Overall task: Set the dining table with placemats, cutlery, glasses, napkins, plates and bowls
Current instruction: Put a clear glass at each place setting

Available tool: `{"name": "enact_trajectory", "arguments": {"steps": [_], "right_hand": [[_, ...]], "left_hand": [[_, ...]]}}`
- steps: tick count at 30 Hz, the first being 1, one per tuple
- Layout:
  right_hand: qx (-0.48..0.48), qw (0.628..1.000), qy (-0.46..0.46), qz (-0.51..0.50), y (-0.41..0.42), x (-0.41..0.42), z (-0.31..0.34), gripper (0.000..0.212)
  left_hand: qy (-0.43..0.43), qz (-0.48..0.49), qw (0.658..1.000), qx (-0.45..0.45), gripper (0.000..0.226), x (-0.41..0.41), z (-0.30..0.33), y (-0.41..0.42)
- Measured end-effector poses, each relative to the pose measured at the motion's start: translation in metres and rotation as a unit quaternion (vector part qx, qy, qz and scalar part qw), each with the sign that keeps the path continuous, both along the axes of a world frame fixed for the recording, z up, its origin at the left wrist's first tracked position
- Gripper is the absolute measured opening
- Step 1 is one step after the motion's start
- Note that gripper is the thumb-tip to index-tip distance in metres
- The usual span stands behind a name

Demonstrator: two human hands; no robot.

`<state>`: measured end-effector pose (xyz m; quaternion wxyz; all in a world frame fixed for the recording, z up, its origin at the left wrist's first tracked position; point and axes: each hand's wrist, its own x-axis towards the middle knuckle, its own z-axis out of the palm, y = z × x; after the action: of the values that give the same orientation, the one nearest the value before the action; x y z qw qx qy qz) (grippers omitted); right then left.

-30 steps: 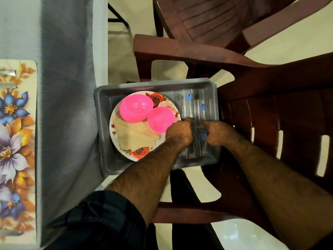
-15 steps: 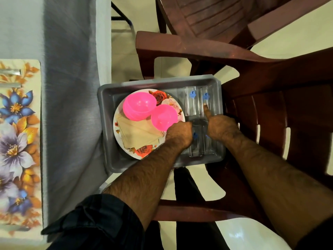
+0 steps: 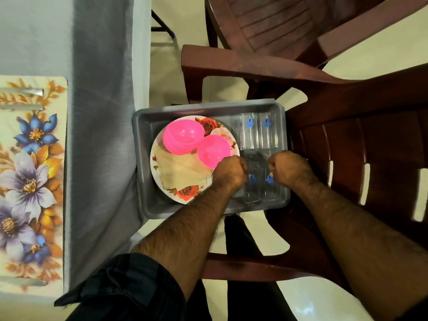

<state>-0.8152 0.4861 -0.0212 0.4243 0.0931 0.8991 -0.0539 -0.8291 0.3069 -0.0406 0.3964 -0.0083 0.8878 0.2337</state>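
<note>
**Both fists close over the near glasses**

The right hand [image 3: 289, 169] pulls its pointing finger back from the far pair of glasses [image 3: 258, 133] and curls tight, sitting now at the right of the near pair of glasses [image 3: 259, 186] in the grey tray [image 3: 148, 205]. The left hand [image 3: 229, 172] shifts a touch toward the pink bowl [image 3: 214, 151], knuckles bunched. A gap opens between the two fists, and the blue stickers on the near glasses show.
</note>
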Motion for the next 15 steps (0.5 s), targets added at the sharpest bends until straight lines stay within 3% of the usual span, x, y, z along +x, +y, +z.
{"name": "enact_trajectory", "arguments": {"steps": [6, 11, 15], "right_hand": [[-0.031, 0.997, 0.064, -0.008, 0.009, 0.014, 0.033, 0.012], [-0.121, 0.982, 0.113, -0.094, 0.022, 0.008, 0.094, 0.021], [-0.172, 0.966, 0.16, -0.109, 0.014, 0.001, 0.159, 0.025]], "left_hand": [[-0.047, 0.048, 0.994, 0.09, 0.02, 0.014, 0.017, -0.009], [-0.001, 0.07, 0.982, 0.175, 0.024, 0.013, 0.071, -0.04], [0.043, 0.113, 0.969, 0.213, 0.026, 0.007, 0.134, -0.084]]}}
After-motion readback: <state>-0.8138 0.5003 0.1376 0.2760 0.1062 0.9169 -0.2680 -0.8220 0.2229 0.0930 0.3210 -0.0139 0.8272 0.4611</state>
